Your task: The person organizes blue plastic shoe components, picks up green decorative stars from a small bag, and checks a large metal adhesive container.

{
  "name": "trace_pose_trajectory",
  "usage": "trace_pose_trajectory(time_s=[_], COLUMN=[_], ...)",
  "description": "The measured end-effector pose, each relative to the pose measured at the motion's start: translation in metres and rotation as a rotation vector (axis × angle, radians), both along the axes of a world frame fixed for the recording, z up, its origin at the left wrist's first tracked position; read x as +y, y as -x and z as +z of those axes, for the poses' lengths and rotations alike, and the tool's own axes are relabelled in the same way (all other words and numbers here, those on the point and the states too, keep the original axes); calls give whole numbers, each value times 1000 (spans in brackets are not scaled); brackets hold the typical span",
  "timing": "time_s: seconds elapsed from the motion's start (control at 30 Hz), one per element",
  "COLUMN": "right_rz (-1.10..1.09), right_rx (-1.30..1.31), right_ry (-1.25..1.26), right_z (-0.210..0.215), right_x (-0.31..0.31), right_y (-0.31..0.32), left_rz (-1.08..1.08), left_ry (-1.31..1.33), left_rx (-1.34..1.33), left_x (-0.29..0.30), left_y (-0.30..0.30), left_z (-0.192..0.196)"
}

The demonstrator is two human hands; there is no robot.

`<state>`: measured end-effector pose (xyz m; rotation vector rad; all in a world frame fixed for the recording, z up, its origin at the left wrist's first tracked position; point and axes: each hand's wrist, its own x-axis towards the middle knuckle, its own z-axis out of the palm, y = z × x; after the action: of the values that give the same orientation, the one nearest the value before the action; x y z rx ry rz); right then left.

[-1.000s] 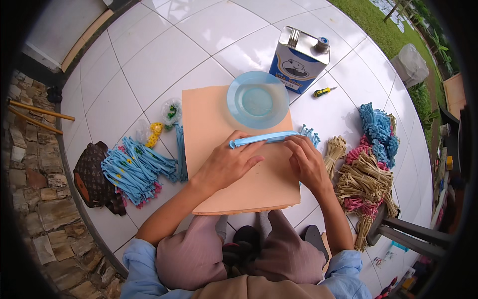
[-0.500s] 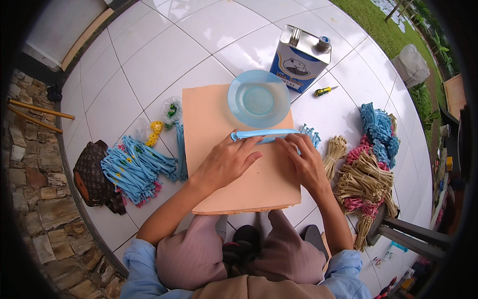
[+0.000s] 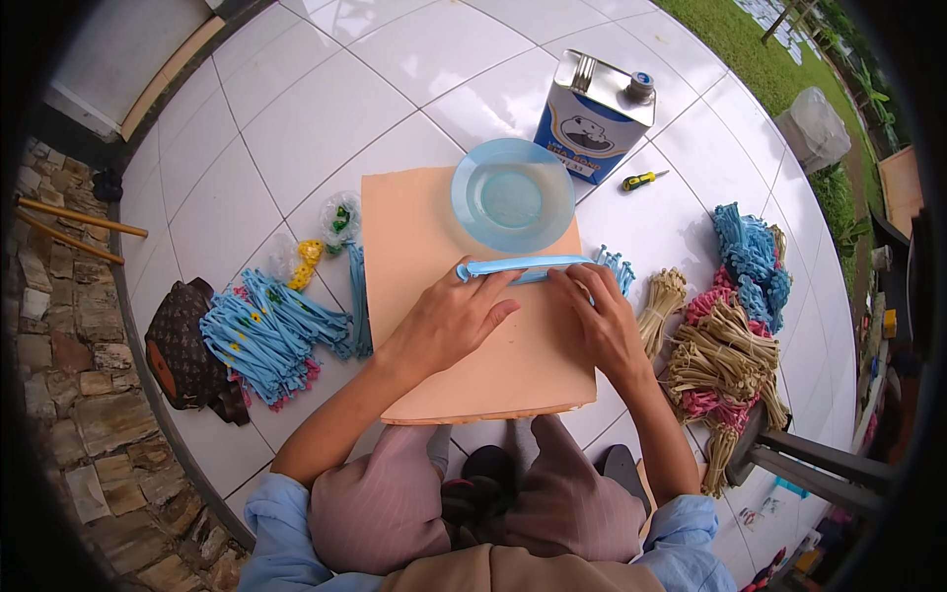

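Both hands are down on the board (image 3: 464, 375), pressing a blue strip (image 3: 523, 266) that lies flat across it near the far edge, just below the bowl (image 3: 513, 207). The left hand (image 3: 449, 321) has its fingers stretched out flat over the strip's left end; the right hand (image 3: 597, 321) is loosely curled, fingertips on its right part. Neither grips it. Can (image 3: 592, 118) stands beyond the bowl.
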<state>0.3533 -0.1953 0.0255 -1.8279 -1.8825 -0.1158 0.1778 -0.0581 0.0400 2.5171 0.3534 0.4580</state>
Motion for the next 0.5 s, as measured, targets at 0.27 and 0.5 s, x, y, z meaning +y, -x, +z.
trace_pose_trajectory(time_s=[0.27, 0.5], right_rz=[-267, -292], right_rx=[365, 486], right_ry=[-262, -12], right_z=[-18, -15], right_x=[-5, -4], right_y=[-2, -15], left_rz=[95, 104], left_ry=[-105, -102], left_rx=[-148, -233], left_x=[-8, -15], left_y=[-1, 1], left_z=[-19, -15])
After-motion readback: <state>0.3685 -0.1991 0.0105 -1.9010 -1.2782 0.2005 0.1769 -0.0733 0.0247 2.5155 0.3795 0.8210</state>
